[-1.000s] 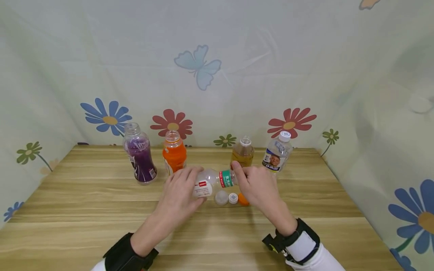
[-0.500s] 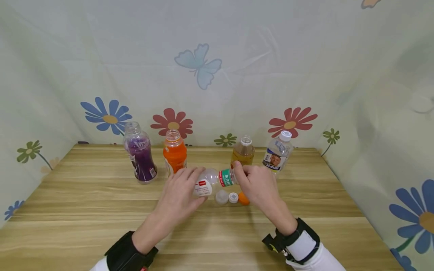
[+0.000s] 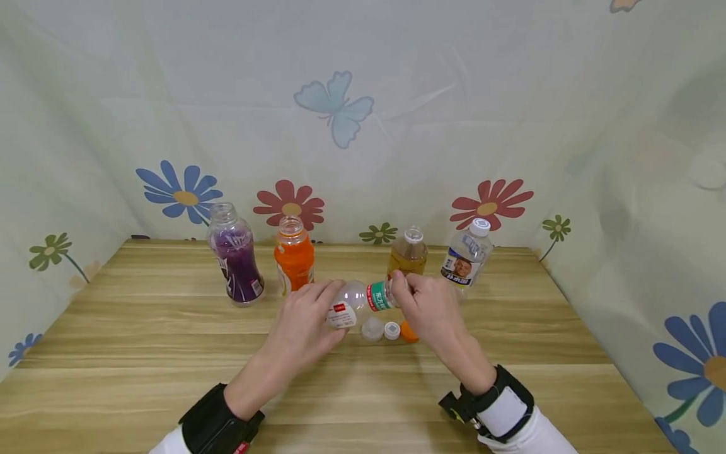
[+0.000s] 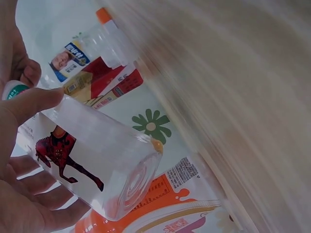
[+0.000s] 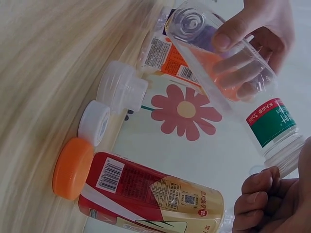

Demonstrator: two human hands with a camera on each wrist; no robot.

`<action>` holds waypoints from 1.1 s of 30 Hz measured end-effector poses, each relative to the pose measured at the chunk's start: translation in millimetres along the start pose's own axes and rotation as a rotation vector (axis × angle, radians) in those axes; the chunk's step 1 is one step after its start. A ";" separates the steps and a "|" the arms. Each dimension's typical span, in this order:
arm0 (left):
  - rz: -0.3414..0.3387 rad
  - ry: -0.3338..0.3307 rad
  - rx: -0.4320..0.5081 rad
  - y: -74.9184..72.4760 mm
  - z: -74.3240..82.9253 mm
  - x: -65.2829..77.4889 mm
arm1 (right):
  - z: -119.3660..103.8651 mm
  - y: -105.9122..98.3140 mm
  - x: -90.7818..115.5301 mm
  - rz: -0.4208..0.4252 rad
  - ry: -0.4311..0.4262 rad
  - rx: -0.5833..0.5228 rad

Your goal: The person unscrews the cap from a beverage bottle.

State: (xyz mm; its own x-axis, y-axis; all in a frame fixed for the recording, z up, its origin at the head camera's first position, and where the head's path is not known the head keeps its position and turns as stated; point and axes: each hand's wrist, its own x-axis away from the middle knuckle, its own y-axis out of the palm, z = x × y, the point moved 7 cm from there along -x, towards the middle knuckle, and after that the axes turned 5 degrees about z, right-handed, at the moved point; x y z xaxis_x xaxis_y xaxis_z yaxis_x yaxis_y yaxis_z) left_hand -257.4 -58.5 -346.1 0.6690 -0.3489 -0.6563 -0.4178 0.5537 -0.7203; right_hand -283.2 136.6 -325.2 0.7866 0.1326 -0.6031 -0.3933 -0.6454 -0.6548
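Observation:
A clear plastic bottle (image 3: pixel 354 296) with a green and red neck band is held sideways above the table, its base to the left. My left hand (image 3: pixel 306 315) grips the body near the base; in the left wrist view its fingers (image 4: pixel 41 187) wrap round the bottle. At the neck, my right hand (image 3: pixel 433 309) has its thumb and curled fingers pinching the end. In the right wrist view the ridged clear neck end (image 5: pixel 286 155) meets these fingers; whether a cap is between them is hidden. Below lie a translucent cap (image 3: pixel 372 329), a white cap (image 3: pixel 392 330) and an orange cap (image 3: pixel 409 331).
At the back left stand uncapped bottles of purple drink (image 3: pixel 241 271) and orange drink (image 3: pixel 295 260). A yellow-brown bottle (image 3: pixel 407 255) and a clear bottle with a white cap (image 3: pixel 466 255) stand back right. A flowered curtain (image 3: pixel 363 157) rises behind the wooden table (image 3: pixel 170 359).
Both hands keep their grips on the bottle, almost in place. A little more of the neck shows beside the right thumb. The head view has shifted slightly.

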 end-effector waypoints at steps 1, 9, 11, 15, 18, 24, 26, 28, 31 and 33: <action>-0.001 -0.002 0.005 0.0 -0.2 0.0 | 0.2 -0.1 0.0 0.002 0.000 -0.005; -0.004 -0.005 0.037 -0.9 -2.5 -0.8 | 4.8 3.2 -0.3 -0.005 0.005 -0.050; -0.003 -0.002 0.041 -0.9 -2.9 -1.0 | 5.0 3.4 -0.5 -0.003 -0.003 -0.054; -0.032 -0.029 0.079 1.2 -5.7 -0.4 | 1.6 2.0 -0.9 0.029 -0.075 -0.045; -0.075 -0.071 0.115 4.3 -8.8 0.3 | -2.6 0.5 -1.0 0.059 -0.138 -0.016; -0.110 -0.128 0.120 7.4 -13.3 0.3 | -3.5 3.0 -0.6 -0.001 -0.096 -0.006; -0.109 -0.141 0.117 7.5 -14.3 0.0 | -3.1 4.6 0.0 -0.037 -0.064 -0.029; -0.107 -0.152 0.110 7.4 -15.0 -0.6 | -3.1 5.8 0.7 -0.064 -0.038 -0.062; -0.103 -0.172 0.100 7.1 -16.4 -1.3 | -4.1 6.4 1.2 -0.095 -0.010 -0.132; -0.102 -0.182 0.095 6.8 -17.2 -1.8 | -4.9 5.8 1.2 -0.106 0.003 -0.183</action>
State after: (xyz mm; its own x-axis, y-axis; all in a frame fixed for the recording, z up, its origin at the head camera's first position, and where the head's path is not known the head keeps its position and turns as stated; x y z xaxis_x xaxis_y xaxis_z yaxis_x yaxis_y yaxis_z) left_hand -272.0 -67.1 -353.8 0.8085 -0.2689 -0.5235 -0.2882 0.5947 -0.7506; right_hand -282.2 129.3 -327.5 0.8208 0.2050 -0.5332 -0.2151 -0.7537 -0.6209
